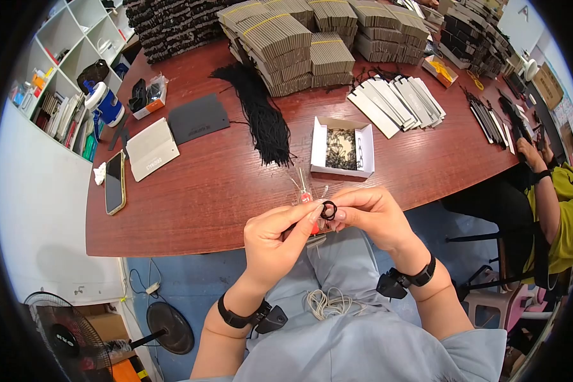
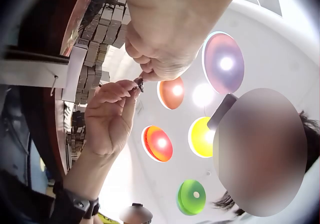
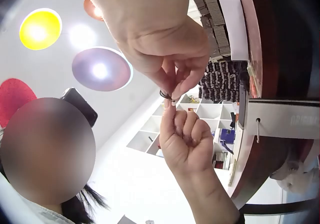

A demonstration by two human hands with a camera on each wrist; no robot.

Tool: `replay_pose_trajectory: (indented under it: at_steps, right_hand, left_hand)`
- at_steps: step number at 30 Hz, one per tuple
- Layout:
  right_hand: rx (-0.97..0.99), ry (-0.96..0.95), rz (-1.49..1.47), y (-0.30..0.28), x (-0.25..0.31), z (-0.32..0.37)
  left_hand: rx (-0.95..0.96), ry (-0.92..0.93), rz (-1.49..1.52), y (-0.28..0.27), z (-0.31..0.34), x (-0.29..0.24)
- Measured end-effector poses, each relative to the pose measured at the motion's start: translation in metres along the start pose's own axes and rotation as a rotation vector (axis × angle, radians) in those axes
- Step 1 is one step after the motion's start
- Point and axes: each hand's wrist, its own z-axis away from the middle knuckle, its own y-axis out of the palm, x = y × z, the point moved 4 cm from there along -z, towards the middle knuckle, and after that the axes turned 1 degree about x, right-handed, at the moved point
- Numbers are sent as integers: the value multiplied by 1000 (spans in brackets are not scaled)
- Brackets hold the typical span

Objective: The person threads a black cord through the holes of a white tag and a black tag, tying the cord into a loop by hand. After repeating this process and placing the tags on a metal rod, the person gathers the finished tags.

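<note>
Just over the table's near edge, my left hand [image 1: 274, 239] and right hand [image 1: 377, 216] meet fingertip to fingertip. Between them is a small black cord loop [image 1: 328, 211], pinched by thumb and forefinger from both sides. The right wrist view shows the dark loop [image 3: 165, 94] sticking out past the fingertips, my left hand [image 3: 187, 139] beneath it. In the left wrist view my fingertips cover most of the cord [image 2: 139, 84]. A red and clear object [image 1: 305, 196] lies partly hidden behind the hands. Beyond them stands an open white box [image 1: 342, 170] with black-and-clear small pieces inside.
Black cords [image 1: 261, 121] lie in a bundle mid-table. Stacked grey cards [image 1: 280, 44] fill the back, with pale tag strips [image 1: 398, 105] to their right. A phone [image 1: 115, 183] and cards [image 1: 151, 149] are at left. Another person [image 1: 554, 204] sits at right; a fan [image 1: 63, 337] stands lower left.
</note>
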Motion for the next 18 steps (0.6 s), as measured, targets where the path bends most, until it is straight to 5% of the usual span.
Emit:
replay_pose_trajectory:
  at_steps: [12,18]
  right_hand:
    - [-57,-1,-44,1,1,0]
    - [-71,23,-12,-5,-4,3]
  left_hand:
    - [1,-45,30,1,-1,6]
    - [-126,-279,204,-8,-4,28]
